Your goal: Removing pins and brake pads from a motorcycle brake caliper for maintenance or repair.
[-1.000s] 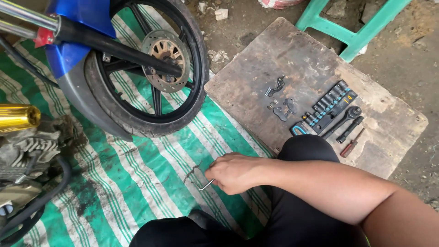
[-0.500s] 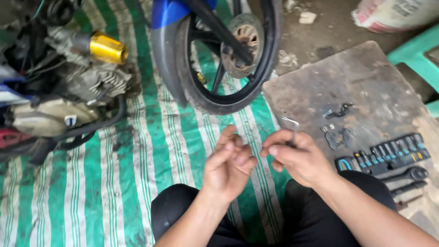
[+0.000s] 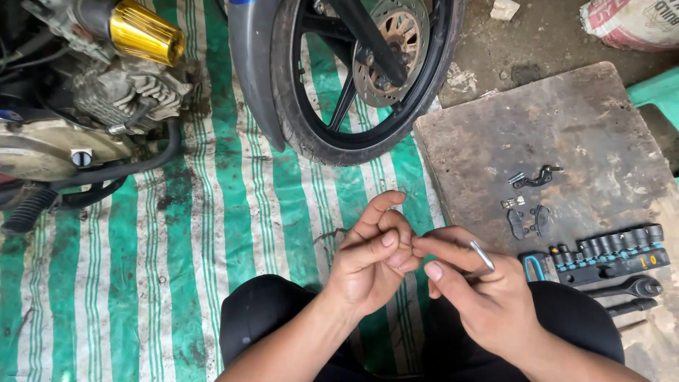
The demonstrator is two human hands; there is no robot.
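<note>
Seated on a green-striped tarp [image 3: 177, 233], a person brings both hands together over the lap: right hand [image 3: 488, 297] w/ fingers pinching a bent hex key [image 3: 483, 256], left hand [image 3: 371, 265] curled, touching its tip. Motorcycle front wheel [image 3: 353, 78] ahead; socket set [image 3: 601, 256] on wooden board [image 3: 566, 134] at right, within reach.

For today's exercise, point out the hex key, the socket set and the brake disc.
hex key [image 3: 483, 256], head view, on its bare metal shaft.
socket set [image 3: 608, 255], head view, on the socket row.
brake disc [image 3: 404, 28], head view, on its drilled face.

light: soft even daylight | shadows: faint | glare: none | focus: sharp | edges: slightly curved
</note>
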